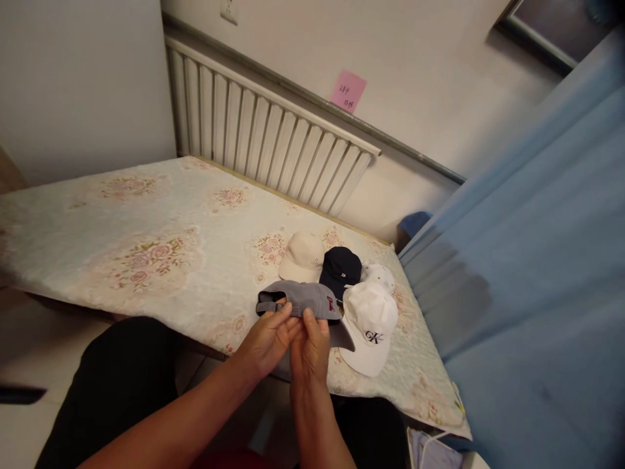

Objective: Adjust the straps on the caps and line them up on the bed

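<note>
A grey baseball cap point(303, 295) with dark red lettering is held up sideways over the near edge of the bed. My left hand point(273, 335) pinches its lower rim near the back strap. Close beside it, my right hand point(312, 339) grips the same rim towards the brim, thumb on top. Just beyond lie a cream cap point(301, 255) and a navy cap point(342, 268). Right of these rests a white cap point(372, 319) with a black monogram, partly covering another white cap point(379, 273).
The caps lie on a bed with a pale floral cover point(205, 241). A white radiator point(263, 130) stands along the wall behind it, below a pink note point(348, 91). A blue curtain point(527, 260) hangs on the right. My knees are under the near edge.
</note>
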`<state>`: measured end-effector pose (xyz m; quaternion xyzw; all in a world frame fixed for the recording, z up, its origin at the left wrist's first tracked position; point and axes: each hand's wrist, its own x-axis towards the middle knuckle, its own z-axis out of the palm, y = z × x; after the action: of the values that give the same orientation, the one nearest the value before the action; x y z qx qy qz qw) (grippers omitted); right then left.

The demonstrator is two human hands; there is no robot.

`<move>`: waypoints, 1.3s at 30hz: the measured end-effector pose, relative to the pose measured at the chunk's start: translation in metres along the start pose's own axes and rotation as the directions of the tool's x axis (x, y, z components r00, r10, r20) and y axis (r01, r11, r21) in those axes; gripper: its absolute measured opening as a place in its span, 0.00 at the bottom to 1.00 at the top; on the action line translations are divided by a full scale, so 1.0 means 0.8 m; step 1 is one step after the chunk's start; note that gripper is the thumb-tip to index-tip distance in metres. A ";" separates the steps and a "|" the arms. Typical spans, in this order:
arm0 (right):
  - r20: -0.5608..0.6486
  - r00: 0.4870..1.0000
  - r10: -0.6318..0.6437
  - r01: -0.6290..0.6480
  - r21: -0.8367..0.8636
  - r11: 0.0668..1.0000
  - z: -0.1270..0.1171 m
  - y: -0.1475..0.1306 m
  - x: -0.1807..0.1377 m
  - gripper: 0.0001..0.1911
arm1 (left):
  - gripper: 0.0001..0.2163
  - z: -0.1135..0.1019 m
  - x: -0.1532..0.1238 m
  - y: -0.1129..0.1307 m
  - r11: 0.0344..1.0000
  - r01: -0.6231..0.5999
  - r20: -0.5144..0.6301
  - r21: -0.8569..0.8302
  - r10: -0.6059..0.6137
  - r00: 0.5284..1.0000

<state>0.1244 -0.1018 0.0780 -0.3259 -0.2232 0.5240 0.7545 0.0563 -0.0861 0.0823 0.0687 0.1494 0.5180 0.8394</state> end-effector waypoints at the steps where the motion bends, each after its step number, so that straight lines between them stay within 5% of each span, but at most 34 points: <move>1: -0.018 1.000 0.002 -0.002 0.000 1.000 0.000 0.000 0.001 0.18 | 0.06 0.000 0.000 0.000 1.000 -0.003 0.000 0.010 0.003 1.000; 14: -0.082 0.996 -0.018 0.029 0.126 0.992 -0.012 -0.026 0.014 0.18 | 0.19 0.005 0.005 0.027 0.993 -0.017 -0.103 -0.121 0.004 0.995; 27: -0.127 0.991 0.038 -0.009 0.225 0.974 -0.014 -0.042 0.015 0.14 | 0.16 -0.020 0.020 0.025 0.983 -0.003 -0.142 -0.185 -0.023 0.990; 39: -0.072 0.994 0.086 -0.062 0.292 0.954 0.006 -0.052 0.034 0.08 | 0.12 0.024 0.019 0.069 0.964 -0.113 -0.098 -0.240 0.091 0.991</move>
<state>0.1572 -0.0849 0.1112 -0.2418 -0.1000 0.5648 0.7826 0.0217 -0.0465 0.1128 -0.0501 0.1167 0.5774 0.8065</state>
